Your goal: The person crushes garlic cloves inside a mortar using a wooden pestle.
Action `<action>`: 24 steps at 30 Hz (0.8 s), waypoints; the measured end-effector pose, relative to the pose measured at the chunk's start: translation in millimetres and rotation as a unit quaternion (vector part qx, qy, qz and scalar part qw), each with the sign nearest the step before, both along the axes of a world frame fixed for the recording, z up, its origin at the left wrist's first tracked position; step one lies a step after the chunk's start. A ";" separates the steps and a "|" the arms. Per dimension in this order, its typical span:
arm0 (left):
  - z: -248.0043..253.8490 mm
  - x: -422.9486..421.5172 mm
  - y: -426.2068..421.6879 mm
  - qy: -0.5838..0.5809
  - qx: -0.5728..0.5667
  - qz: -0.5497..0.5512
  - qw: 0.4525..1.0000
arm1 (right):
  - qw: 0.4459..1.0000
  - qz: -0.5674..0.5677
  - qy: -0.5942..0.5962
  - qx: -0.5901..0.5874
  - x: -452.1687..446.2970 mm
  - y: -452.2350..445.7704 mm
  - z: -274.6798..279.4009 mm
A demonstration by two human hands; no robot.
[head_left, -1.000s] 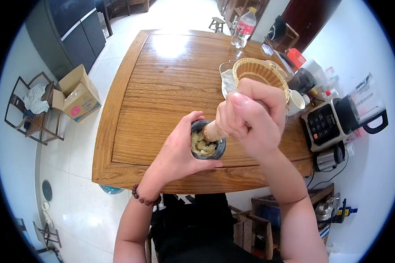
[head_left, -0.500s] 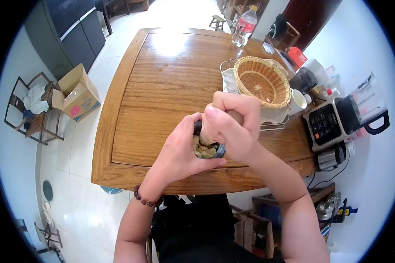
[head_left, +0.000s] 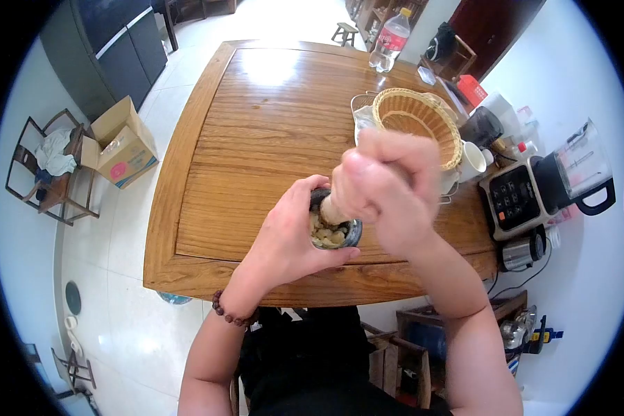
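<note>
My left hand is wrapped around the side of a dark stone mortar near the table's front edge. Pale yellowish crushed chunks, perhaps garlic, lie inside the bowl. In a fist above it, my right hand grips a pestle, slightly blurred by motion. The pestle's lower end reaches into the mortar; most of its shaft is hidden by my fingers.
A wicker basket sits on a wire rack at the right of the wooden table. A white cup, a blender and a steel jug line the right side. A plastic bottle stands at the far edge.
My right hand has risen with the pestle and shifted a little to the right, showing more of the chunks in the mortar. My left hand keeps its hold on the mortar.
</note>
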State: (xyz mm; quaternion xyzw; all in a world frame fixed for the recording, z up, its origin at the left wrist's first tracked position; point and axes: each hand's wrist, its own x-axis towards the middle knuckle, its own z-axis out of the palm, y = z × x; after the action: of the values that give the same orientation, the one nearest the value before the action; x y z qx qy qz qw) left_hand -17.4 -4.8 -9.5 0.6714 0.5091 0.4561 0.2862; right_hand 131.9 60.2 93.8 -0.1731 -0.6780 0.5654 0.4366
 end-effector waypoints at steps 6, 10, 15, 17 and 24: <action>4.7 -0.5 -1.0 0.005 -0.011 0.000 1.000 | 1.000 -0.008 0.008 -0.012 -5.3 10.9 -22.5; 3.1 4.0 -1.6 0.015 0.033 0.028 0.999 | 0.996 0.044 0.067 -0.041 9.0 6.6 20.5; -0.3 1.7 2.1 0.010 0.022 0.008 1.000 | 1.000 -0.001 0.003 0.001 -0.6 7.9 -31.9; -2.1 0.9 -3.9 0.006 0.034 0.004 0.999 | 1.000 0.013 0.002 -0.017 0.8 7.0 -27.5; 2.7 2.1 -1.3 -0.003 0.002 0.012 1.000 | 0.997 0.021 0.035 -0.066 -2.8 14.2 -32.5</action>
State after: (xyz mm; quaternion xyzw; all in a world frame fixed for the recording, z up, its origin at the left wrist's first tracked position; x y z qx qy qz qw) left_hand -15.2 -6.1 -6.7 0.6645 0.5152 0.4629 0.2806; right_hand 129.1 74.4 61.3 -0.1678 -0.6268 0.6237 0.4358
